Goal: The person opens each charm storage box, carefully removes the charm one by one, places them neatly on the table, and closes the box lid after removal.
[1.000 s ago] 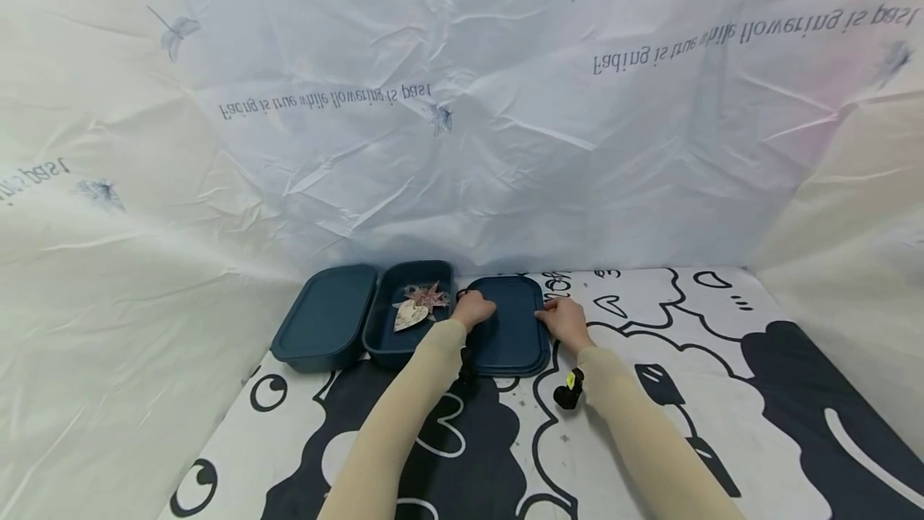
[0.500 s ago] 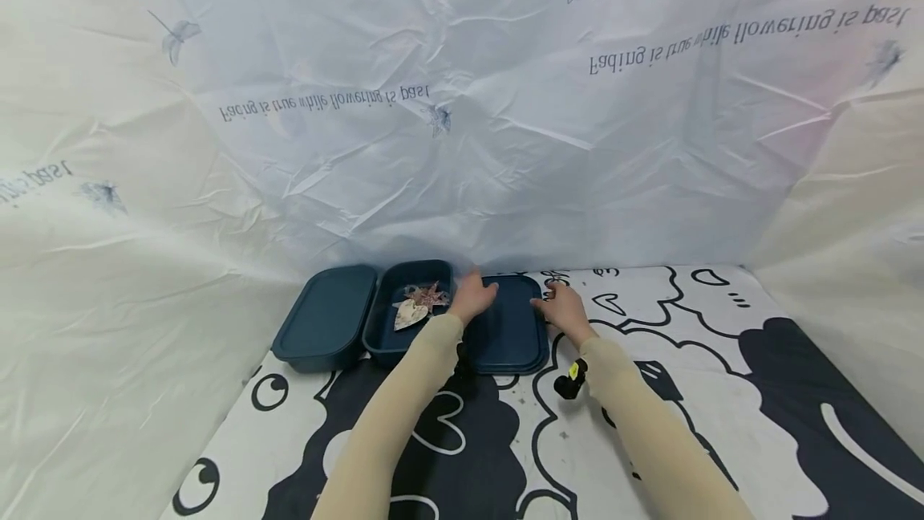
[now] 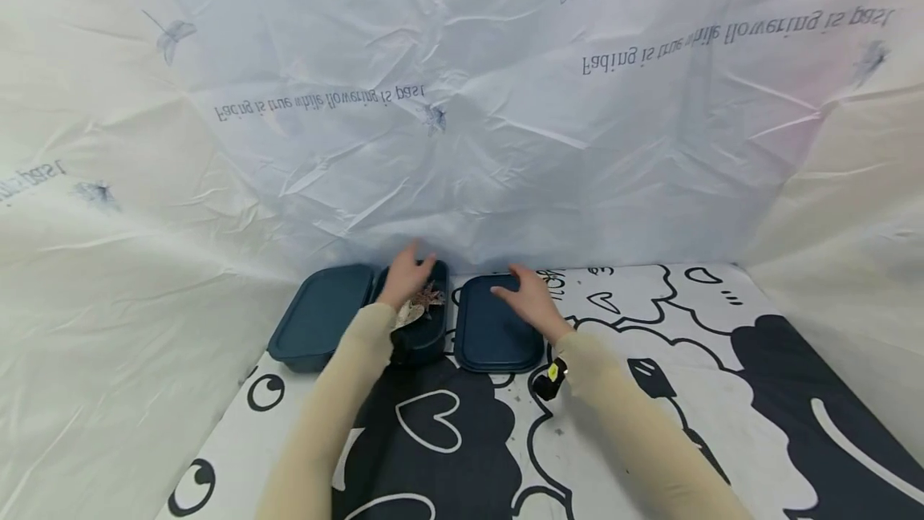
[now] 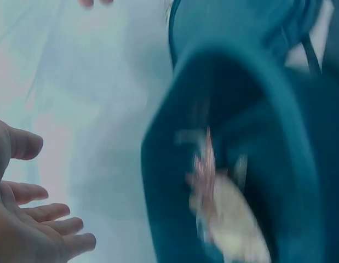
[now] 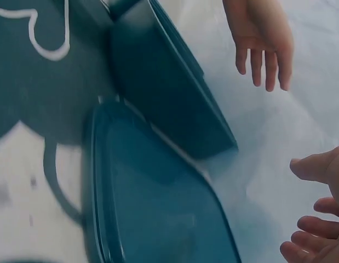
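My left hand (image 3: 406, 278) hovers over the open dark teal box (image 3: 438, 335), fingers extended and holding nothing. In the left wrist view that hand (image 4: 32, 219) has its fingers spread beside the box's rim. Inside the box lie a pale heart-shaped piece (image 3: 411, 313) and a reddish star-shaped piece (image 3: 433, 296), blurred in the wrist view. Above the flat dark teal lid (image 3: 498, 339) is my right hand (image 3: 532, 301), thumb and fingers apart. The right wrist view shows this hand (image 5: 320, 219) off to one side of the lid (image 5: 158, 203), with nothing in its grasp.
A second dark teal container (image 3: 325, 311), its top flat, stands left of the open box. Behind everything hangs a wrinkled white sheet (image 3: 505, 183). A black-and-white patterned cloth (image 3: 462, 464) covers the table.
My left hand has moved left, from the lid's left edge to over the open box. The right hand has lifted off the lid's right edge and shifted left above it.
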`<state>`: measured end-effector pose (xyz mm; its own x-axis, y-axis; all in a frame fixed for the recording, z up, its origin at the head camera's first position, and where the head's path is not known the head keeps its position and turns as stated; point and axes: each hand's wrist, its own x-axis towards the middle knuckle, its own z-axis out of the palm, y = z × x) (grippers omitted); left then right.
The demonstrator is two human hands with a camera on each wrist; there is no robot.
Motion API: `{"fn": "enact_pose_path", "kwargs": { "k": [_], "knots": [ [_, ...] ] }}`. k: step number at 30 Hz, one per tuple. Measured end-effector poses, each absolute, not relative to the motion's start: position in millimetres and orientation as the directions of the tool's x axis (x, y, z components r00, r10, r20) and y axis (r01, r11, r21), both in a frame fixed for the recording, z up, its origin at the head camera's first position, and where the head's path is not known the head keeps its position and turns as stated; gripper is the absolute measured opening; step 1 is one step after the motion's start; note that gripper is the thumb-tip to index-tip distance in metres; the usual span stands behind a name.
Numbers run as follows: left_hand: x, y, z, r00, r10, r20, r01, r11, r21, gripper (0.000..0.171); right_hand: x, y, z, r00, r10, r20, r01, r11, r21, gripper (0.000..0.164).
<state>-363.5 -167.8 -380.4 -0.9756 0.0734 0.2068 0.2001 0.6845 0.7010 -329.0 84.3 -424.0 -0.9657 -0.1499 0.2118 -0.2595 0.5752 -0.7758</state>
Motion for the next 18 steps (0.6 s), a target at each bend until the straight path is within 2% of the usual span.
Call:
{"fn": "enact_pose_path", "kwargs": {
  "k": [7, 18],
  "knots": [
    [-353.0, -247.7, -364.7, -0.98, -0.07, 0.185, 0.073, 0.738, 0.671, 0.065, -320.8, 33.4, -408.6, -0.937, -0.256, 0.239, -0.344, 0.549, -0.761, 0.064],
    [-308.8, -346.6, -354.2, -0.956, -0.26, 0.136, -0.108, 0.74, 0.663, 0.071, -298.9, -34.1, -400.9, -0.853, -0.445, 0.273, -0.485, 0.484, -0.728, 0.059]
  ]
}}
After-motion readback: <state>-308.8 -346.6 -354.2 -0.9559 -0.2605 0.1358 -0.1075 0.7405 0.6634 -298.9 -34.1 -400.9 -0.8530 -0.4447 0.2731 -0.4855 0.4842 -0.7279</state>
